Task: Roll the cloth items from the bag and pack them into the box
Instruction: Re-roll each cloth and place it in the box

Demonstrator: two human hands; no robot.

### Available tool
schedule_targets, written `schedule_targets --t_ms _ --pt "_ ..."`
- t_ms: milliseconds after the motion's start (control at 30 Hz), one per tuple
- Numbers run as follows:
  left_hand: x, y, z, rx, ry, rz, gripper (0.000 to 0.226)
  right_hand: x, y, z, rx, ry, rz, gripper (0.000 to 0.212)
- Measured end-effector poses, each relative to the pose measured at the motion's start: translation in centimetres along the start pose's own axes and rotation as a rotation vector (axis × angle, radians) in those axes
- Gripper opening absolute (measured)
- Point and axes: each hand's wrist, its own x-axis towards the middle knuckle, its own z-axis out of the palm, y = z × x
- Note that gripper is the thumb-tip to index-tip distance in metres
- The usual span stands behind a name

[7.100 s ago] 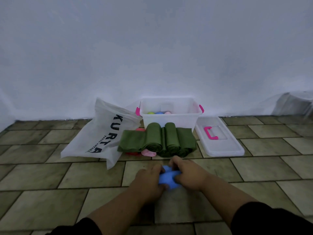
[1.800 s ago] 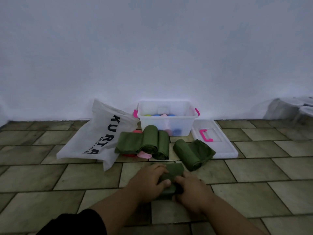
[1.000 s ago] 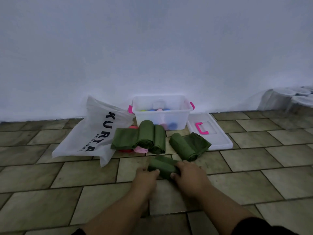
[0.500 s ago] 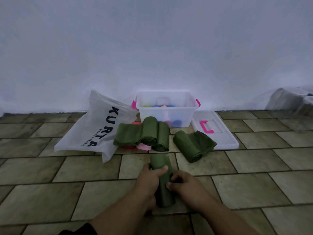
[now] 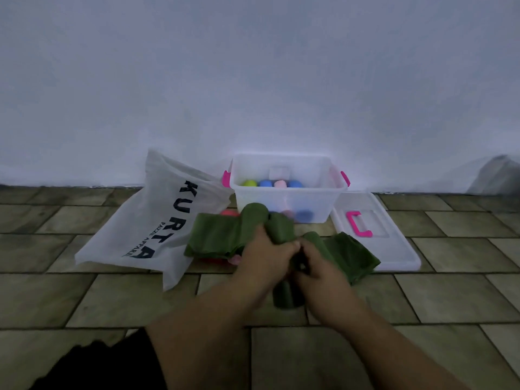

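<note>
Gripping a dark green cloth roll [image 5: 287,296] down at the tiled floor [image 5: 112,299], near the clear box [image 5: 253,198], with left hand [image 5: 264,257] and right hand [image 5: 318,266] both curled round its far end. Seems soft, light, quick to unroll; best clasped mid-length, pinning the loose edge.

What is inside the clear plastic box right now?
A yellow-green roll, two blue rolls, a pink roll; more show dimly through the box wall. Green cloth hides its lower left corner.

Indoor room: tiled floor [image 5: 84,299], bare white wall [image 5: 253,80].
</note>
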Motion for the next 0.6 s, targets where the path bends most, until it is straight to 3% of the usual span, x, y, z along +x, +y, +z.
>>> schedule_targets --t_ms 67,167,233,333,500,600 --pt "3.9 2.0 -0.7 0.37 -0.014 0.149 0.044 3.0 -1.1 -2.4 0.046 0.024 0.04 0.043" --pt "10.1 4.3 -2.2 0.745 0.099 0.268 0.066 8.6 -2.3 -5.8 0.072 0.169 0.077 0.045" --pt "13.6 4.8 -3.2 0.946 0.156 0.213 0.074 12.8 -2.8 -7.8 -0.093 0.317 0.052 0.053" --pt "16.9 3.9 -3.8 1.07 0.064 0.033 0.077 19.1 -2.4 -9.4 -0.376 0.393 0.089 0.058" --pt "18.2 2.0 -3.7 1.118 -0.013 -0.01 0.073 25.4 0.9 -8.4 -0.918 0.07 0.475 0.068" --pt "18.1 2.2 -3.8 1.125 -0.021 -0.01 0.072 26.7 1.3 -7.9 -1.106 -0.089 0.494 0.048"
